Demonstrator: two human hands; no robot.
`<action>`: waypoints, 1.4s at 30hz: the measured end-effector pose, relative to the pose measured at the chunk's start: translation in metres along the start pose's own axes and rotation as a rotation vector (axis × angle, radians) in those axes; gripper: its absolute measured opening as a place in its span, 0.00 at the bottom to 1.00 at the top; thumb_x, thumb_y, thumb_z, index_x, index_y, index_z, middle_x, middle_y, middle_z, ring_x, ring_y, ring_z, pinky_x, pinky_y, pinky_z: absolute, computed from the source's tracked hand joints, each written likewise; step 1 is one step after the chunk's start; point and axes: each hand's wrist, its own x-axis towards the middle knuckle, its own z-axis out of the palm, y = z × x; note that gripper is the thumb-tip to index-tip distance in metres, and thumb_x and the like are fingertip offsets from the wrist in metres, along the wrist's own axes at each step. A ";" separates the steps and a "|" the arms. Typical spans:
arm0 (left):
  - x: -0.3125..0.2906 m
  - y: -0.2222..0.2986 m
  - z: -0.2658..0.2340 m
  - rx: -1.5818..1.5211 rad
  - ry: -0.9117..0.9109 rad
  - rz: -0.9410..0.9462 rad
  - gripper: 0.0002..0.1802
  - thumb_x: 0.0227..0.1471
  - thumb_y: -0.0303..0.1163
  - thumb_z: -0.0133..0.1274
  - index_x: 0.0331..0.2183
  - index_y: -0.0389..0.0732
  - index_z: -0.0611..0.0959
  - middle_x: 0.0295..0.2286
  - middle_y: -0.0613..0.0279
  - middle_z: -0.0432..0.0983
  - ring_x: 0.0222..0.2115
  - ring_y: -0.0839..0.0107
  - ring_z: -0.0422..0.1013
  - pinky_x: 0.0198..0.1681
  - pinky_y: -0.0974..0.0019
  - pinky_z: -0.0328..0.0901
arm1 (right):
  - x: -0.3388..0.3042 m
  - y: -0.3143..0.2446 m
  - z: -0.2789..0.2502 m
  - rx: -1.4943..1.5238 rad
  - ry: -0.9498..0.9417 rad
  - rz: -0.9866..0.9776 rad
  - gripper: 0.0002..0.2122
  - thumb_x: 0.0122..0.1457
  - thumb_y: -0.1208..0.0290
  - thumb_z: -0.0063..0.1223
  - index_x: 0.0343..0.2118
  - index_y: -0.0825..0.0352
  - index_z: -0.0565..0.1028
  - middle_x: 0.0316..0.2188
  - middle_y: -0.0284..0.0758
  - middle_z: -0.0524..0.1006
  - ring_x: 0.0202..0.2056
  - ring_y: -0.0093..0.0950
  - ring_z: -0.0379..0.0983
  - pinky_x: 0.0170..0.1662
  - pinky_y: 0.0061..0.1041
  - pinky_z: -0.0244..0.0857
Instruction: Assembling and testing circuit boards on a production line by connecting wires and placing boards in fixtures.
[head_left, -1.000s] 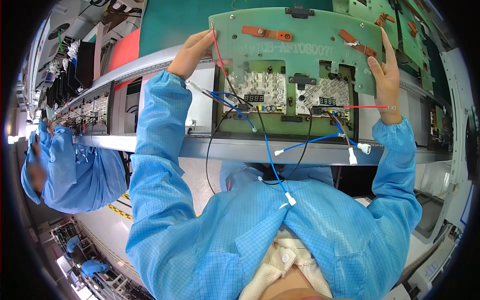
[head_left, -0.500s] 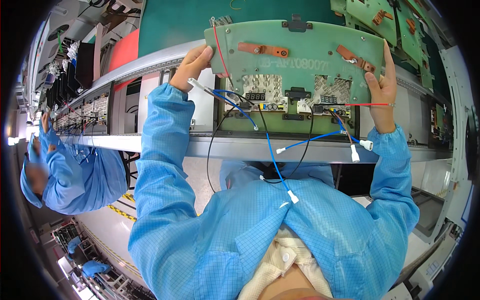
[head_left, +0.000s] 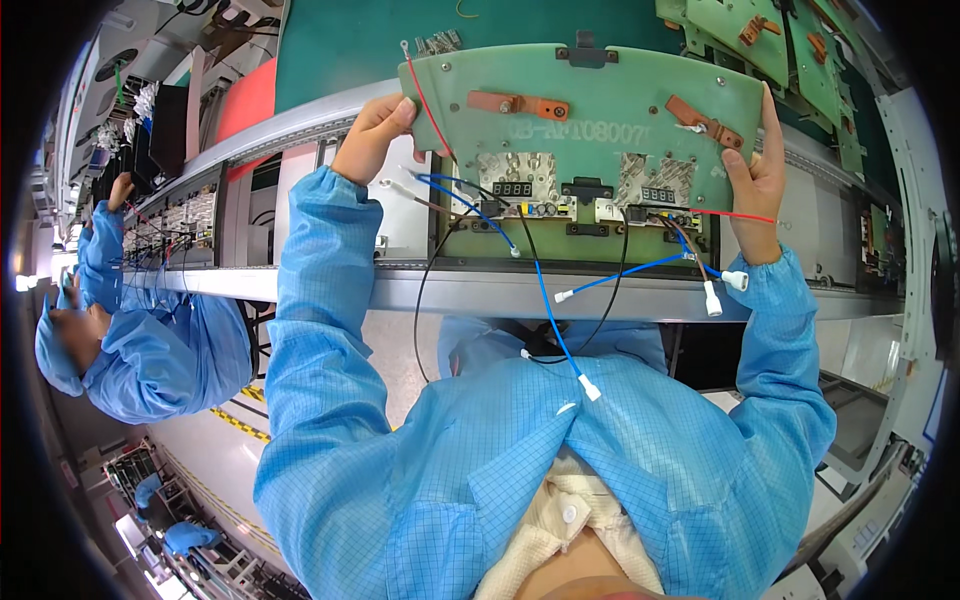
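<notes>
Both hands hold a green fixture plate [head_left: 600, 95] with brown swivel clips and black brackets. My left hand [head_left: 372, 138] grips its left edge, the thumb on the top face. On the right edge, my right hand [head_left: 756, 190] closes with the thumb on the face and a finger stretched along the side. Below the plate's cutouts show two circuit boards, a left one [head_left: 535, 205] and a right one [head_left: 655, 200], each with a small dark digit display. Blue, black and red wires with white connectors [head_left: 589, 388] trail from them toward me. A green base [head_left: 625, 250] lies underneath.
A metal rail [head_left: 400, 288] runs along the near side of the line. More green plates [head_left: 745, 45] lie at the far right on the green mat [head_left: 350, 50], near small metal parts [head_left: 438, 42]. At left a co-worker [head_left: 165, 350] in blue works by other boards.
The green plate and both my hands have shifted slightly left and a little toward me. At left, the co-worker's hand has moved up and away from their body.
</notes>
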 end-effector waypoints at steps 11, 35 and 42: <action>0.004 0.005 0.002 -0.027 0.028 -0.052 0.25 0.62 0.49 0.39 0.40 0.35 0.77 0.29 0.59 0.78 0.24 0.73 0.71 0.34 0.69 0.65 | 0.003 -0.020 -0.001 -0.056 0.044 -0.004 0.34 0.60 0.70 0.52 0.66 0.62 0.48 0.52 0.34 0.69 0.41 0.16 0.68 0.47 0.15 0.62; 0.090 0.206 0.015 -0.036 0.031 0.382 0.27 0.60 0.45 0.45 0.56 0.41 0.66 0.50 0.51 0.70 0.50 0.65 0.67 0.51 0.59 0.64 | 0.091 -0.109 -0.064 0.312 0.473 0.018 0.23 0.62 0.57 0.51 0.58 0.61 0.65 0.52 0.27 0.70 0.52 0.19 0.63 0.53 0.22 0.58; 0.036 0.107 -0.045 0.015 0.305 0.046 0.20 0.60 0.40 0.46 0.52 0.42 0.73 0.44 0.62 0.74 0.43 0.73 0.70 0.48 0.69 0.63 | 0.105 -0.068 -0.132 0.238 0.541 0.252 0.18 0.62 0.58 0.51 0.51 0.60 0.71 0.46 0.28 0.73 0.46 0.20 0.67 0.47 0.18 0.59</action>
